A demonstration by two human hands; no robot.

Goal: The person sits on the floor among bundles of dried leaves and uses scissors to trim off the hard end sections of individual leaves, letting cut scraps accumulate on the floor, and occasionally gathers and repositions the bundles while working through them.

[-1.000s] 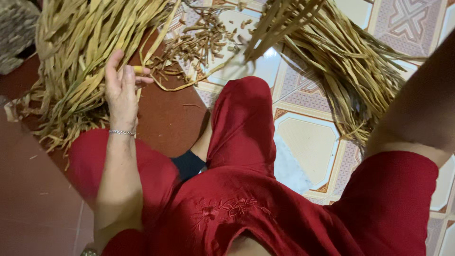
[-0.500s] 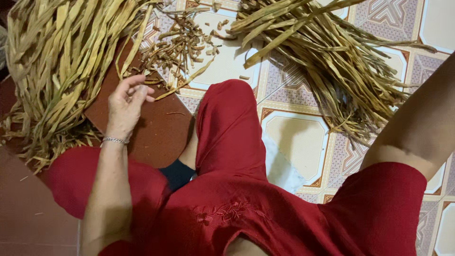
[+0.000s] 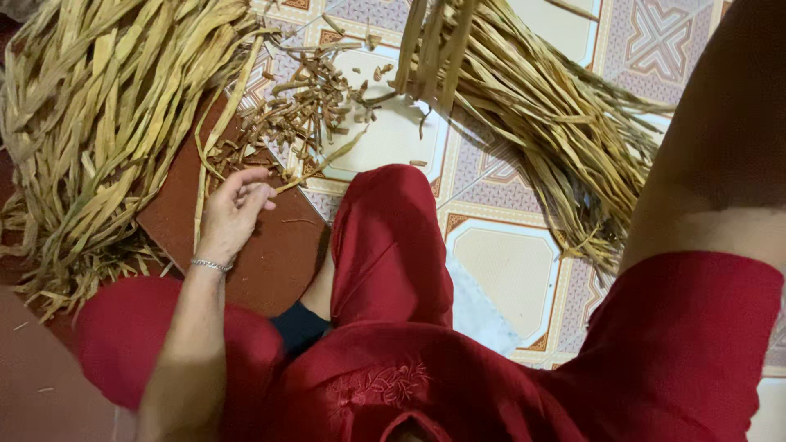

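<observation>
My left hand (image 3: 229, 217) hovers low over the floor beside a big heap of dried yellow plant strips (image 3: 98, 123). Its fingers are curled, and thumb and forefinger pinch the near end of one thin dried strip (image 3: 323, 162) that runs up and to the right. A silver bracelet (image 3: 211, 264) circles the wrist. My right forearm (image 3: 720, 155) reaches up past the top right corner, so that hand is out of view. A flat bunch of strips (image 3: 430, 41) hangs at the top edge.
A second sheaf of dried strips (image 3: 557, 123) fans across the patterned floor tiles (image 3: 508, 270) on the right. Short brown scraps (image 3: 307, 106) are scattered between the two heaps. My red-trousered knee (image 3: 389, 237) sits in the middle, next to a dark red patch of floor (image 3: 270, 254).
My left hand has drawn back from the heap towards me, and its flat fingers have curled into a pinch on a thin strip. The view has shifted a little.
</observation>
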